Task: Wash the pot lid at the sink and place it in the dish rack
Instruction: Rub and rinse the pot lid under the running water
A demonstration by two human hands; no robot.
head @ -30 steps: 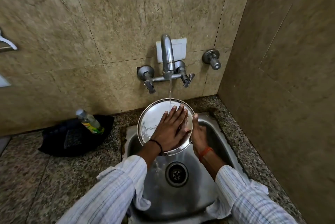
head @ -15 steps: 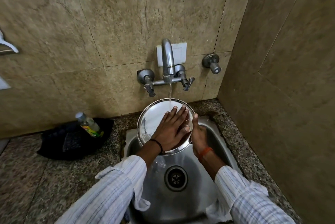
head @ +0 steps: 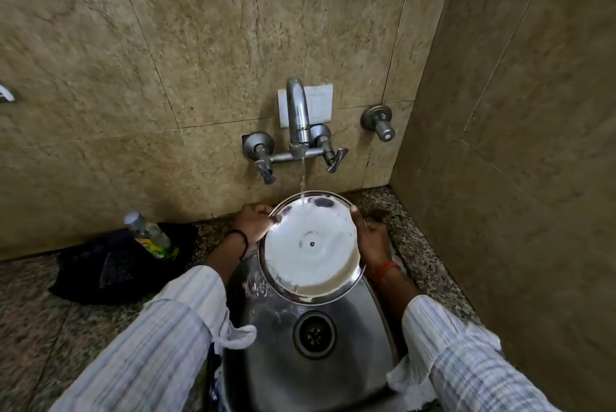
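gripping the steel pot lid (head: 310,248) by its rim, you hold it over the far half of the stainless sink (head: 363,338), tilted so its shiny face looks up toward you. your left hand (head: 253,221) closes on the lid's left edge, thumb over the front of the rim and the other fingers hidden behind it; a dark band sits on that wrist. your right hand (head: 370,238) clamps the right edge the same way, thumb tip showing at the upper right of the rim, with an orange thread on the wrist. both striped sleeves (head: 173,328) are pushed back from the wrists. a thin stream of water (head: 302,178) falls from the wall-mounted tap (head: 297,118) and lands on the upper part of the lid, then runs off its lower left edge into the basin, where it splashes just above the drain (head: 313,335). a small dark point marks the lid's centre. on the speckled granite counter (head: 40,328) to the left of the sink lies a black cloth (head: 110,271), and a clear plastic bottle (head: 150,236) with a yellow-green label rests tilted on it, well apart from the lid. a separate round valve (head: 380,121) sticks out of the tiled wall (head: 166,45) to the right of the tap.
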